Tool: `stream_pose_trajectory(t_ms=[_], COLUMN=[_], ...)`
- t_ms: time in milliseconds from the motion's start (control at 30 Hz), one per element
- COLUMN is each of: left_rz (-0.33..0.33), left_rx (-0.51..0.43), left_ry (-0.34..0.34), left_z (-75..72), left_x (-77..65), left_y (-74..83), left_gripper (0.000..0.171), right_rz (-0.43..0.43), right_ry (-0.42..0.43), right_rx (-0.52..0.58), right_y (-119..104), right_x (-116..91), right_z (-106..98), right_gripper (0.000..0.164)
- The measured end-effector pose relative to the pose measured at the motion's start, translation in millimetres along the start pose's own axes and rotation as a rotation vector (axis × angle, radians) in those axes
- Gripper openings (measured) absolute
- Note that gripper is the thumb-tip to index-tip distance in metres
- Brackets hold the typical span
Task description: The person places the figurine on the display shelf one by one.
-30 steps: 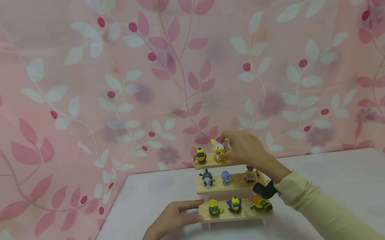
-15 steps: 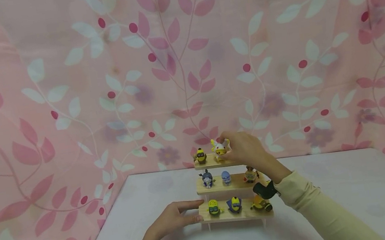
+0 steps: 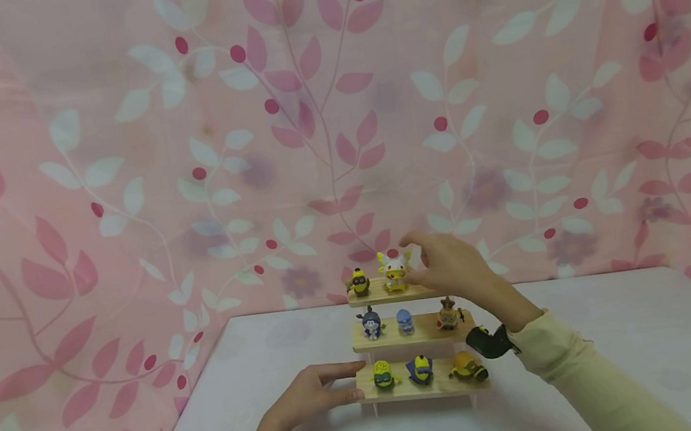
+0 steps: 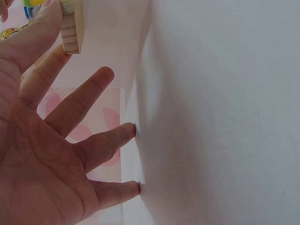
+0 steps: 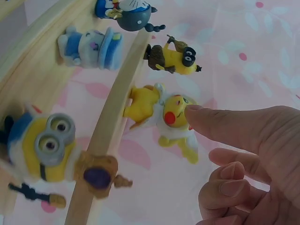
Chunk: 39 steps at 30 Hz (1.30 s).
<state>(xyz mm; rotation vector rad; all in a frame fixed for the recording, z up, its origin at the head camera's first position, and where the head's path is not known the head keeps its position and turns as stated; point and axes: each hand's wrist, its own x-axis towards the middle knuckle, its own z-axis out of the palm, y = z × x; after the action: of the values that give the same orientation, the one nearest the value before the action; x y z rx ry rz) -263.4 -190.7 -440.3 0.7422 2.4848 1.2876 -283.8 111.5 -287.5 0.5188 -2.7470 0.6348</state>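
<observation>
A three-tier wooden display stand (image 3: 428,327) with small figurines is on the table. My left hand (image 3: 309,397) holds the left end of its lowest board between thumb and index finger; in the left wrist view, the other fingers are spread, with fingertips at the tabletop. On the top board stands a yellow Pikachu figurine (image 5: 143,104) in a white hood with yellow frills. My right hand (image 3: 455,263) is just right of it, thumb and index finger apart. In the right wrist view the right thumb tip overlaps the figurine's head, and the other fingers are loosely bent.
A yellow Minion (image 3: 359,283) stands left on the top board. The middle board bears a dark-haired figurine (image 3: 371,323), a pale blue figurine (image 3: 404,321) and a crowned Minion (image 3: 447,313). Three more figurines line the lowest board. A pink leaf-patterned cloth (image 3: 333,135) hangs behind the white table (image 3: 579,344).
My right hand has let go of the Pikachu figurine and drawn slightly right, its thumb and index finger spreading. The figurine stays on the top board; my left hand keeps its place.
</observation>
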Motion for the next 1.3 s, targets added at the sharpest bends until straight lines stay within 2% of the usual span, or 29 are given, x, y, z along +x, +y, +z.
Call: stream_pose_trajectory(t_ms=[367, 800, 1067, 1300], left_rz=[-0.004, -0.001, 0.007, 0.014], left_rx=[-0.018, -0.014, -0.005, -0.019], left_ry=[-0.004, -0.003, -0.002, 0.0], left_z=[-0.3, 0.2, 0.8, 1.2], left_x=[-2.0, -1.9, 0.8, 0.0], left_y=[0.3, -1.2, -3.1, -2.4], left_gripper=[0.045, 0.046, 0.046, 0.045], right_rz=[0.002, -0.01, -0.004, 0.014], right_ry=[0.031, 0.065, 0.082, 0.067], right_rx=[0.032, 0.06, 0.035, 0.041], right_y=[21, 55, 75, 86], right_x=[-17, -37, -47, -56], right_z=[-8, -3, 2, 7], right_gripper=[0.051, 0.043, 0.045, 0.043])
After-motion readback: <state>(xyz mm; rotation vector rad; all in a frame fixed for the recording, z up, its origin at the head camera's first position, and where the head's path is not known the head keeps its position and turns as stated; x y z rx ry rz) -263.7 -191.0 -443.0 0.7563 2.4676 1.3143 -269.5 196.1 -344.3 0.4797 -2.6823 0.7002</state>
